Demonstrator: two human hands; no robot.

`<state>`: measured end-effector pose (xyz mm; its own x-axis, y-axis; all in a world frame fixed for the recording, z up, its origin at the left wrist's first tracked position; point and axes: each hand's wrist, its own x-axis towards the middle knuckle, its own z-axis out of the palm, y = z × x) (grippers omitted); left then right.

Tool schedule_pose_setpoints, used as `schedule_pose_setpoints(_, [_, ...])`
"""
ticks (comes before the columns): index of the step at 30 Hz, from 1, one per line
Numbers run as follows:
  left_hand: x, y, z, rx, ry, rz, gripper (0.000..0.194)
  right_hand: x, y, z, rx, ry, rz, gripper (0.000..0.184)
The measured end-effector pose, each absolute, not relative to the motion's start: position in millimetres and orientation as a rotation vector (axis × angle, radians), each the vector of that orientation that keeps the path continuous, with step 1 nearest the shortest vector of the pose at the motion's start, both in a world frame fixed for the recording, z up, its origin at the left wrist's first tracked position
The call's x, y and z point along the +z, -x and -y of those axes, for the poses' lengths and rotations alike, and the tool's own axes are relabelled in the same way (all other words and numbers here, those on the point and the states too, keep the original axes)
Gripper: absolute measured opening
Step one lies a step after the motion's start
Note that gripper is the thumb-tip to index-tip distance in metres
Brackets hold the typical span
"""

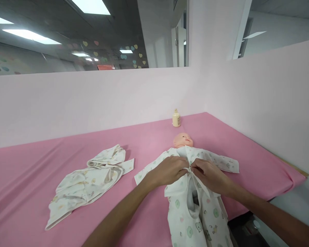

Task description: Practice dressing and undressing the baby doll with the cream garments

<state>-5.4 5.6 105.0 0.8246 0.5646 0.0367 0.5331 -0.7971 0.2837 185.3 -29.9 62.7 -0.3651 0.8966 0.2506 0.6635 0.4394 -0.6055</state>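
Observation:
A baby doll [183, 140] lies on its back, its head turned toward the right. It wears a white long-sleeved baby top [157, 164] with a small print, sleeves spread to both sides. Below its hem are white baby trousers [177, 212] with green and pink motifs, gaping at the middle. At the chest, my left hand [171, 170] is closed in a pinch on the top's front edge. My right hand [208, 174] pinches the opposite edge close beside it. A thin white strip, perhaps a tie, shows between the fingertips.
To the left lies a loosely folded white printed baby garment [89, 187] on the pink sheet [23, 178]. A cream pump bottle [176, 118] stands behind the doll's head by the wall [92, 99]. Dark items [247, 228] sit below the table's right edge.

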Motion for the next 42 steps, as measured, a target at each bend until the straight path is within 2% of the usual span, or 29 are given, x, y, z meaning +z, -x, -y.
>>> schedule_pose_setpoints(5, [108.9, 12.2, 1.4, 0.296, -2.661, -0.843, 0.023, 46.9, -185.2, 26.9, 0.448, 1.405, 2.018, 0.026])
schedule_pose_setpoints(11, [98.5, 34.8, -0.1, 0.351, -2.536, -1.253, 0.029, 46.5, -205.6, 35.7, 0.514, 1.503, 1.668, 0.026])
schedule_pose_setpoints(16, [76.2, 49.7, -2.7, 0.504, -2.54, -1.524, 0.02, 47.8, -220.4, 48.4, 0.534, 1.513, 1.551, 0.024])
schedule_pose_setpoints(19, [64.8, 47.1, 6.7, 0.641, -2.555, -1.571, 0.029, 44.3, -219.5, 57.5, 0.524, 1.507, 1.577, 0.026])
schedule_pose_setpoints(23, [52.5, 35.7, 17.6, 0.679, -2.415, -1.565, 0.033, 37.5, -207.6, 66.7, 0.483, 1.536, 1.694, 0.038])
schedule_pose_setpoints(30, [29.5, 35.0, -5.6, 0.826, -2.132, -2.037, 0.039, 43.1, -226.0, 35.9, 0.473, 1.567, 1.62, 0.027])
schedule_pose_setpoints(33, [24.6, 48.3, -19.0, 0.781, -2.105, -2.033, 0.026, 40.2, -270.9, 17.1, 0.255, 1.578, 1.438, 0.026])
schedule_pose_setpoints(36, [26.4, 66.8, -27.8, 0.892, -1.967, -2.049, 0.024, 25.5, -318.0, 10.0, 0.19, 1.765, 1.31, 0.025])
schedule_pose_setpoints(39, [28.8, 85.0, -31.7, 0.943, -1.846, -2.144, 0.023, 10.1, -341.8, 11.7, 0.185, 1.956, 1.491, 0.026])
schedule_pose_setpoints(42, [25.7, 95.9, -31.9, 0.912, -1.813, -2.211, 0.022, 11.9, -330.3, 11.5, -0.038, 1.982, 1.661, 0.03])
